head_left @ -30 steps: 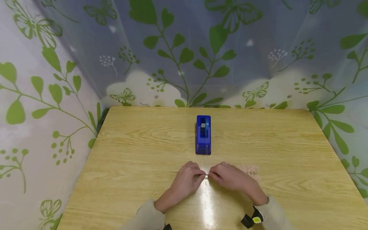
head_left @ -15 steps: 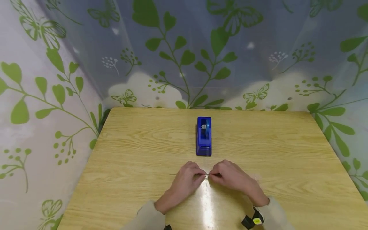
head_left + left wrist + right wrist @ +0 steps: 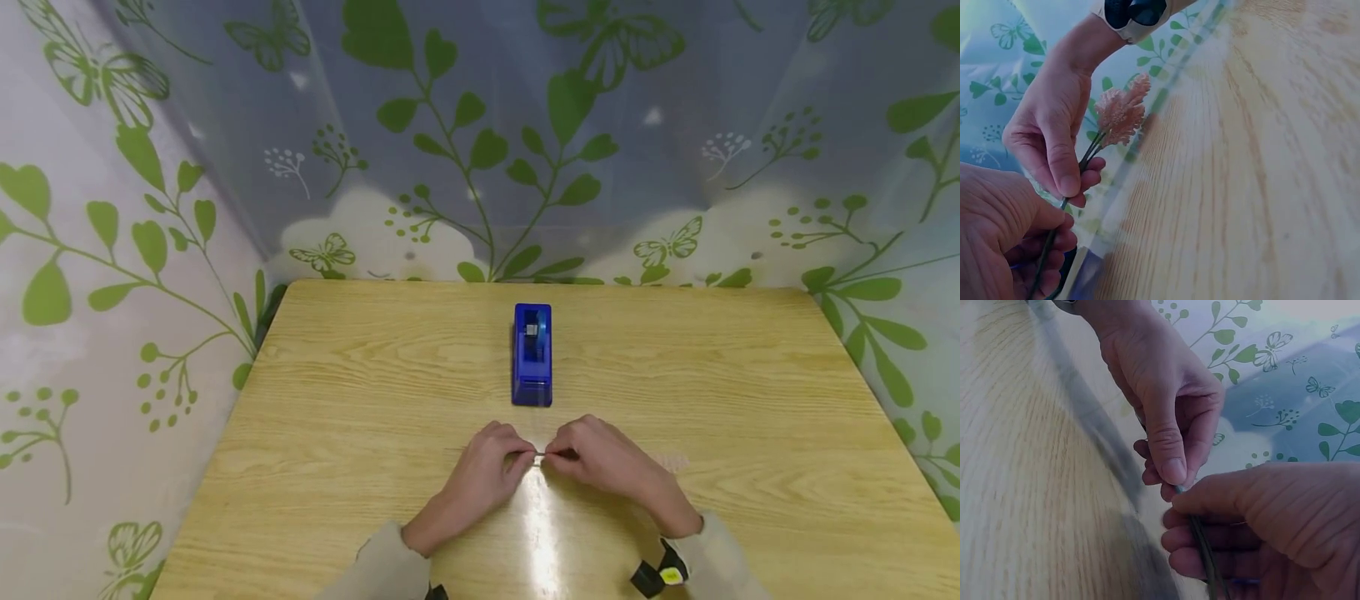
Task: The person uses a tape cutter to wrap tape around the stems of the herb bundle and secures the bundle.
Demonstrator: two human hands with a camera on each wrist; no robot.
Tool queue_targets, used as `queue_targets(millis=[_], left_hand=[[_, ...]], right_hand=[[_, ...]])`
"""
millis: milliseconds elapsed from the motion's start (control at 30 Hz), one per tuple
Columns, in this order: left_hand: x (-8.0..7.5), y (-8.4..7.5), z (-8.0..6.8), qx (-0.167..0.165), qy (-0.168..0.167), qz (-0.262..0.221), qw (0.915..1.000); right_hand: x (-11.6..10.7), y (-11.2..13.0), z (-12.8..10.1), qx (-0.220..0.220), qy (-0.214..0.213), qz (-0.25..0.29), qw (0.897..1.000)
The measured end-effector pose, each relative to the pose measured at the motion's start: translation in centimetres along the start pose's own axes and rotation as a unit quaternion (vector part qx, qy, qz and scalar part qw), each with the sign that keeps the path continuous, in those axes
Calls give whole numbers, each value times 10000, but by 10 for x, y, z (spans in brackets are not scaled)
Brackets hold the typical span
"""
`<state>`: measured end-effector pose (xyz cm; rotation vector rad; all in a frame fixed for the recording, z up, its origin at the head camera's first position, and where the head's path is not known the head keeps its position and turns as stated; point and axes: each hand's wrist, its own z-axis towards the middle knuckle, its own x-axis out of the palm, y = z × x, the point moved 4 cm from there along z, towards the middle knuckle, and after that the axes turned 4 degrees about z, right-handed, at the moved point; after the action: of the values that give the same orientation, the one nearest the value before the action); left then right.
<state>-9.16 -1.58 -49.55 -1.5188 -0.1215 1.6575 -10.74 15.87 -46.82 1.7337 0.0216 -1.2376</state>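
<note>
Head camera, farthest off, looks forward and down on the tabletop [image 3: 375, 358], left hand [image 3: 484, 468] at six o'clock, right hand [image 3: 602, 460] at five. Left wrist camera, close in, faces the right hand at nine o'clock; right wrist camera, also close, faces the left hand at twelve. Both wrist views share the hands and stems [image 3: 1202, 545].

A white streak of glare [image 3: 542, 542] ran down the warmly lit desk [image 3: 360, 375] toward the head camera, while the upper patterned backdrop [image 3: 660, 154] looked dim and blue-grey. The pink flower [image 3: 1120, 112] came out as a faint smudge in the head view but showed clearer, if soft, in the left wrist view, which was dim and cool. The right wrist view was also dim: a grey shadow [image 3: 1110, 440] darkened the desk near the fingers [image 3: 1184, 539], and the top right corner washed out pale.
</note>
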Motion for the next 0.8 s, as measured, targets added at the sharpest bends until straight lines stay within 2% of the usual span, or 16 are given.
queue_targets(millis=[200,433,633,800], left_hand=[[-2,1,0,107,-144,-195,9996],[-4,0,-1,208,-259,-116,9994],[-3,0,-2,294,-413,13,9987],[-3,-1,-1,243,-511,-18,9984]], right_hand=[[9,-2,0,323,438,406,9977],[8,-2,1,217,261,417,9986],[4,-4,1,6,32,136,9999],[1,-1,2,-174,-152,-113,9997]])
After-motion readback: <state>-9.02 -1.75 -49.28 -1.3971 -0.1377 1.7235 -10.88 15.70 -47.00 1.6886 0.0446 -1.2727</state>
